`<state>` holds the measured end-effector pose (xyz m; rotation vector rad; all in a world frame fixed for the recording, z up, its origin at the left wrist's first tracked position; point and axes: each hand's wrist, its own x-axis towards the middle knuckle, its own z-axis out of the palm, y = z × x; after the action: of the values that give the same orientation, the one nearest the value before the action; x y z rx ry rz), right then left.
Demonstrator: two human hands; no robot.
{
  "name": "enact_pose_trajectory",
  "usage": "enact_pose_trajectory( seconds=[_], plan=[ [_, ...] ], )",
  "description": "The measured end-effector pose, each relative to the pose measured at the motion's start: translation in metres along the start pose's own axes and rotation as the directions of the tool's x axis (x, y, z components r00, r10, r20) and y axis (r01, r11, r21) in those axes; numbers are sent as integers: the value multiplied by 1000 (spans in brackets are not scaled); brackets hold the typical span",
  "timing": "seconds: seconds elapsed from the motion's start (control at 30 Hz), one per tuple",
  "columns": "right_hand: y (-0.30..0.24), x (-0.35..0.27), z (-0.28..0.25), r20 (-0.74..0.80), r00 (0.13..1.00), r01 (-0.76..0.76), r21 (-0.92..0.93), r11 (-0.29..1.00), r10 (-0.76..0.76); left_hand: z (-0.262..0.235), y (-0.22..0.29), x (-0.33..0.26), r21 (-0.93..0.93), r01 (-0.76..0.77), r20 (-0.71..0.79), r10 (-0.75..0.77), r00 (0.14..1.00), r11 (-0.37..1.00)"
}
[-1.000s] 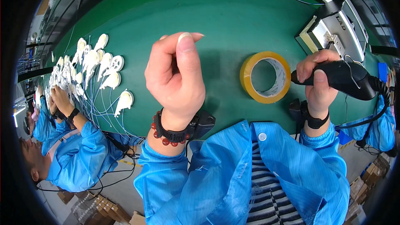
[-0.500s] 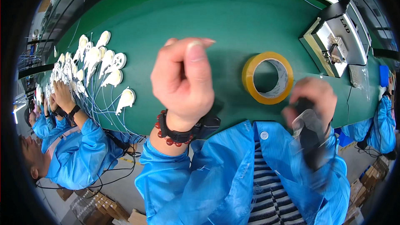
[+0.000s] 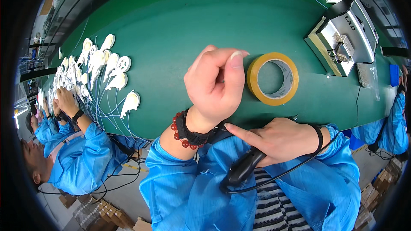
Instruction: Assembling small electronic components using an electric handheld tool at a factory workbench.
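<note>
My left hand (image 3: 218, 81) is raised over the table with its fingers curled in and the thumb against the index finger; nothing shows in its grasp. A black strap (image 3: 184, 130) and a string of red beads (image 3: 174, 127) circle its wrist. Low in front of my chest, my right hand (image 3: 278, 139) grips a black corded hand tool (image 3: 244, 167), its cord trailing up toward the right sleeve. A pointed tip shows beyond the hand. The right index finger reaches to the black piece at the left wrist; whether it presses there, I cannot tell.
On the green table (image 3: 180, 21) lies a yellow roll of tape (image 3: 254, 79), right of my left hand. A silver-and-black box-shaped device (image 3: 342, 38) stands at the far right. Several white plastic parts (image 3: 117, 81) with thin blue wires crowd the left, beside a co-worker's hands (image 3: 66, 100).
My left hand has shifted right and slightly lower, still curled. My right hand has swung left with the black tool, from beside the tape to the left wrist.
</note>
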<state>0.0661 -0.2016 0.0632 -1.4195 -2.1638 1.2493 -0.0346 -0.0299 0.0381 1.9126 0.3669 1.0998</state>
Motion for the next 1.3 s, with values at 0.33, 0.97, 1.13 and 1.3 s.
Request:
enact_pose_trajectory(
  seconds=[0.33, 0.97, 1.13, 1.3],
  plan=[
    [8, 5, 10, -94, 995, 31, 88, 996, -22, 5, -13, 5, -84, -101, -141, 89, 986, 991],
    [7, 6, 9, -107, 994, -19, 75, 997, 27, -3, -13, 9, -133, -30, -193, 4, 981, 991],
    [6, 6, 10, -130, 991, -19, 76, 997, 29, -3, -14, 9, -149, -44, -198, 14, 980, 988],
    [6, 7, 8, -123, 991, -35, 86, 996, 45, -3, -14, 11, -107, -32, -171, 13, 985, 994]
  ],
)
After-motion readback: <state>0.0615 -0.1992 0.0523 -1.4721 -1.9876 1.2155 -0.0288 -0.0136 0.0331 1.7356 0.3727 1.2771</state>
